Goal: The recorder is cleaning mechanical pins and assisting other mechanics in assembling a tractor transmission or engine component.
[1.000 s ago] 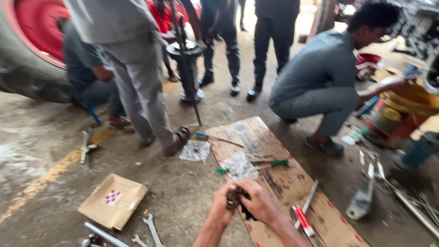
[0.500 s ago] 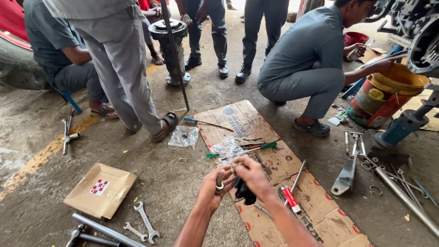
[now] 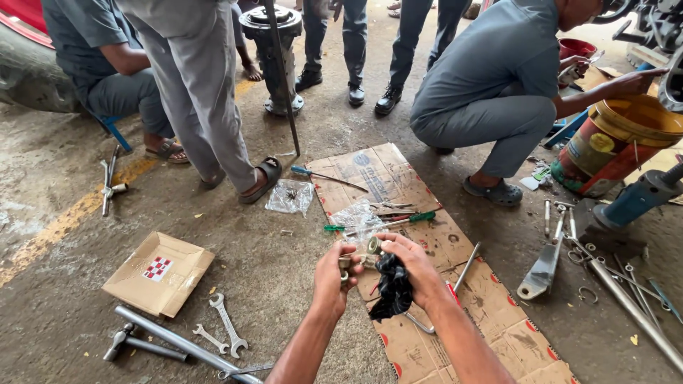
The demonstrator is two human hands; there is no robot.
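Note:
My left hand (image 3: pixel 334 279) and my right hand (image 3: pixel 409 263) are raised together over a flattened cardboard sheet (image 3: pixel 427 242) on the concrete floor. Between them they pinch a small round metal part (image 3: pixel 366 250), held at the fingertips of both hands. A crumpled black cloth (image 3: pixel 393 288) hangs from my right hand. Directly below lie green-handled screwdrivers (image 3: pixel 420 217) and a clear plastic bag (image 3: pixel 359 217) on the cardboard.
A crouching person in grey (image 3: pixel 491 92) reaches toward a yellow bucket (image 3: pixel 619 142) at right. Others stand and sit at the back around a black metal hub (image 3: pixel 274 43). Spanners (image 3: pixel 228 327), a steel bar (image 3: pixel 181 343), an open carton (image 3: pixel 158 274) lie at left; metal tools (image 3: pixel 569 249) at right.
The view has tilted down and moved closer to the cardboard. My hands have risen toward the centre and stay together on the small part and the cloth.

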